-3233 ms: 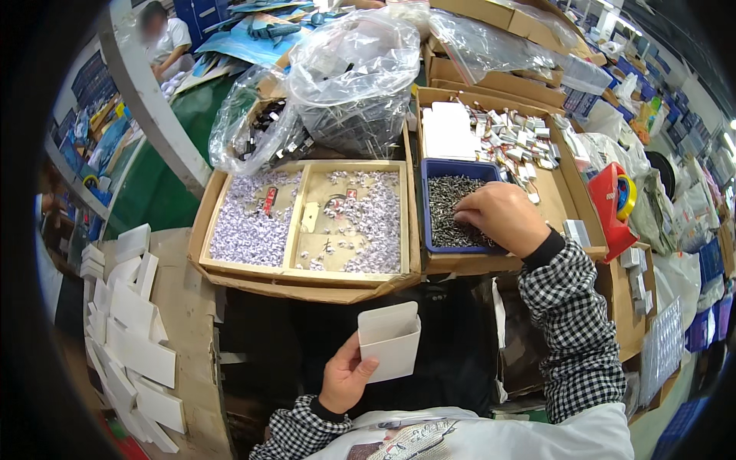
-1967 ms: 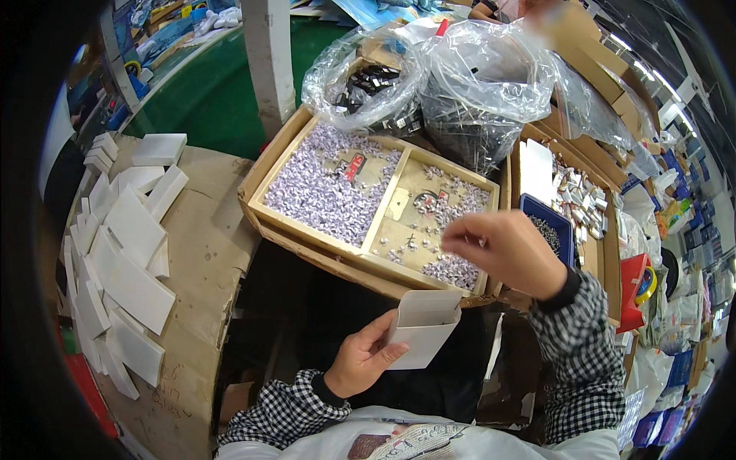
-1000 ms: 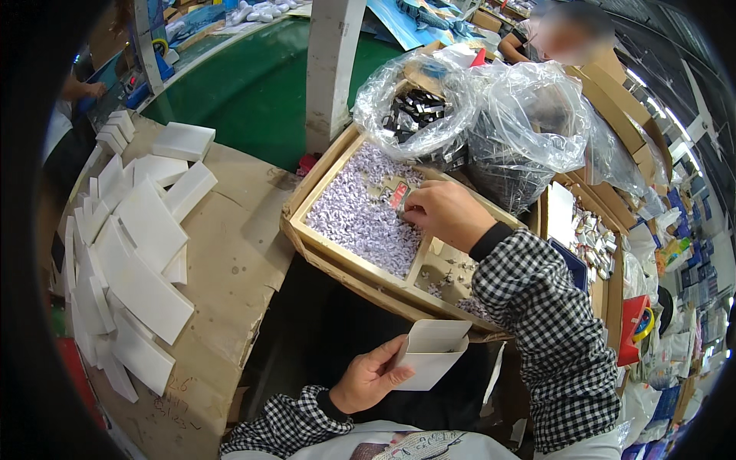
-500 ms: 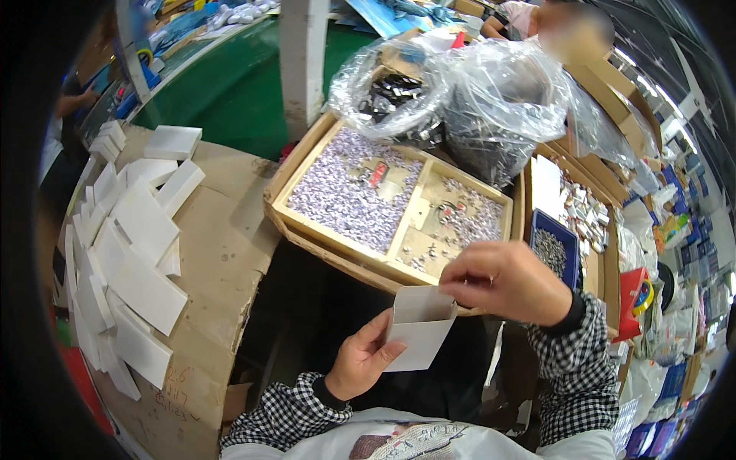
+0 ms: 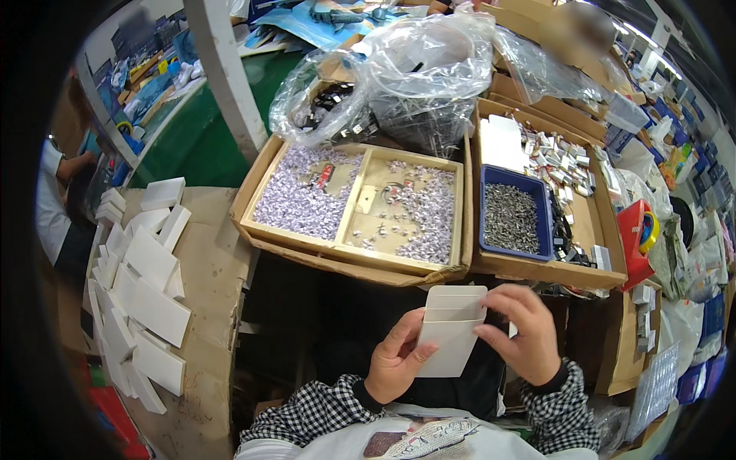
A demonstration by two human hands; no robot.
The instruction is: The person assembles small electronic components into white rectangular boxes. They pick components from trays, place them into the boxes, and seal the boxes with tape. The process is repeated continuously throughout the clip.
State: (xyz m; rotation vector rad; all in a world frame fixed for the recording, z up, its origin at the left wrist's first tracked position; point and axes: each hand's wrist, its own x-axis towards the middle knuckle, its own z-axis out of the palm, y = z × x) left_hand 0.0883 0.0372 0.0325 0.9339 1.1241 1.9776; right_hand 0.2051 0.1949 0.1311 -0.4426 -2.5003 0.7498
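White open box (image 5: 447, 349) clamped in left hand (image 5: 395, 362); right hand (image 5: 530, 337), thumb and forefinger apart, at its rim; beyond, wooden tray (image 5: 354, 197) of pale bits (image 5: 295, 207), blue bin (image 5: 549, 230) of metal pieces (image 5: 510, 218).

A pale scuffed post (image 5: 221, 77) beside a green surface (image 5: 184, 146); bright strip lights (image 5: 665, 64) beneath a dark ceiling (image 5: 694, 57)
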